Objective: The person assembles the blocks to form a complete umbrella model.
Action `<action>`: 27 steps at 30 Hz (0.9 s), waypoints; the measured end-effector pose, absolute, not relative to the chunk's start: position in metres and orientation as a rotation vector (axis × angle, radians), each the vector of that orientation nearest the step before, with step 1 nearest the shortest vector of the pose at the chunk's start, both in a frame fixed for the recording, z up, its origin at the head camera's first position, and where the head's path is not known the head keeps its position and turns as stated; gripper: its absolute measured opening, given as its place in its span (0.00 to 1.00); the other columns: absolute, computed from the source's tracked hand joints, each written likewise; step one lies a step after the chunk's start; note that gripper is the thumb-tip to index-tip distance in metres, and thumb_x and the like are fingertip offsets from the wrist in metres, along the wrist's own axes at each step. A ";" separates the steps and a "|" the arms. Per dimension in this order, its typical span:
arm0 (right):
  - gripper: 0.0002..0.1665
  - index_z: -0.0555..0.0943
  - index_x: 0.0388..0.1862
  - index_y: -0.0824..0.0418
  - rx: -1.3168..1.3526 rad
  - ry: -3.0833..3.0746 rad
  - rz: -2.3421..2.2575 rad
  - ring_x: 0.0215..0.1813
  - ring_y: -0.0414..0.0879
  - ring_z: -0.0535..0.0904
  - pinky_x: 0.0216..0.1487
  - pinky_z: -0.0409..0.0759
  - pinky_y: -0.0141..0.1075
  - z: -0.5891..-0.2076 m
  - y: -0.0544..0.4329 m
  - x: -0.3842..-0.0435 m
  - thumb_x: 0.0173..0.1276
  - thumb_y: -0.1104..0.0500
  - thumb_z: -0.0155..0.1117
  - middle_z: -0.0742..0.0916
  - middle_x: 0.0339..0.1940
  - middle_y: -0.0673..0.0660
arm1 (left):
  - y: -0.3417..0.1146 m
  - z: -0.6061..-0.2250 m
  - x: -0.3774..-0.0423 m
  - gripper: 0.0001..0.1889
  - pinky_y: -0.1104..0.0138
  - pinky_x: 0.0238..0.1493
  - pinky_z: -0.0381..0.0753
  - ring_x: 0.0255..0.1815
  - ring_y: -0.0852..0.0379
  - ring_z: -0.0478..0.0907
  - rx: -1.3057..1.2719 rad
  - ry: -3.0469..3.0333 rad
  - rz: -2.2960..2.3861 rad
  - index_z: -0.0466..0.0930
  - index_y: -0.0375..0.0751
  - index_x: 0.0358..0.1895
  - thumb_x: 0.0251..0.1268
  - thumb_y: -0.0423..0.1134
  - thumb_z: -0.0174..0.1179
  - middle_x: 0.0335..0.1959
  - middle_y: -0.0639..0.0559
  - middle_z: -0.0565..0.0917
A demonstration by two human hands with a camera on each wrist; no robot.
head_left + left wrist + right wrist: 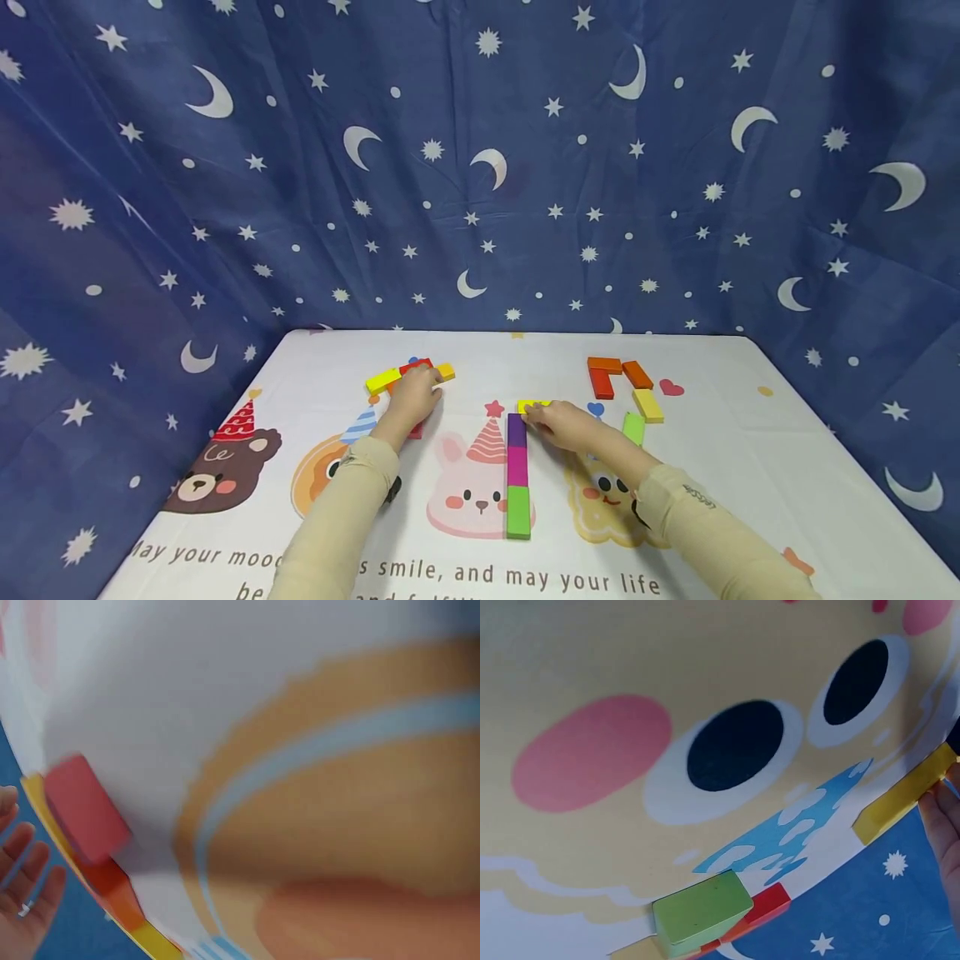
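"Navy curtain [525,258] behind, printed with white moons and stars; white patterned worktop [712,450] below. What does the head view give?"

"The right hand [566,425] has its grip pinched on a yellow oblong block [534,404], at the far end of a column of purple [517,429], magenta [517,467] and green oblong blocks [518,512]. The left hand [414,396] is over a multicoloured block cluster [382,382]."

"Left wrist?"

"Fingers loosely spread near a red oblong block [86,806]. That grip seems to hold nothing; whether it touches, I can't tell."

"Right wrist?"

"Fingertips against the yellow block's end, well apart from a lime-green oblong block [703,907]."

"Which step, then?"

"Placing the yellow block across the column's end, I'd judge. Next calls for squaring it gently, then releasing without nudging the purple one."
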State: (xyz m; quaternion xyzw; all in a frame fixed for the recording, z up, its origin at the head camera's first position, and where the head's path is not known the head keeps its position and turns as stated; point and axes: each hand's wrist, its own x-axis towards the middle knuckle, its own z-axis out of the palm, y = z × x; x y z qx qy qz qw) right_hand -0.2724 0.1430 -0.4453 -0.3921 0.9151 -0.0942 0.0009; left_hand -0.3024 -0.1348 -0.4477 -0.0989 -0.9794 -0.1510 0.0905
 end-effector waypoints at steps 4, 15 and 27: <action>0.15 0.82 0.49 0.64 -1.209 2.860 -0.305 0.43 0.53 0.85 0.48 0.83 0.40 -0.445 0.142 -0.272 0.64 0.66 0.61 0.87 0.46 0.61 | -0.141 -0.449 -0.310 0.09 0.54 0.45 0.81 0.42 0.45 0.80 -0.308 -2.878 -0.371 0.84 0.37 0.41 0.55 0.30 0.62 0.39 0.43 0.83; 0.16 0.82 0.52 0.63 -1.159 2.844 -0.336 0.51 0.54 0.83 0.52 0.81 0.41 -0.446 0.141 -0.273 0.65 0.66 0.60 0.85 0.53 0.62 | -0.154 -0.449 -0.324 0.12 0.54 0.47 0.80 0.41 0.44 0.77 -0.303 -2.946 -0.341 0.83 0.37 0.44 0.54 0.31 0.64 0.40 0.42 0.81; 0.15 0.82 0.51 0.65 -1.138 2.827 -0.349 0.53 0.55 0.82 0.54 0.80 0.43 -0.441 0.139 -0.272 0.65 0.66 0.59 0.85 0.51 0.62 | -0.156 -0.449 -0.332 0.16 0.54 0.53 0.77 0.45 0.44 0.74 -0.199 -3.026 -0.441 0.82 0.35 0.49 0.54 0.30 0.66 0.43 0.40 0.83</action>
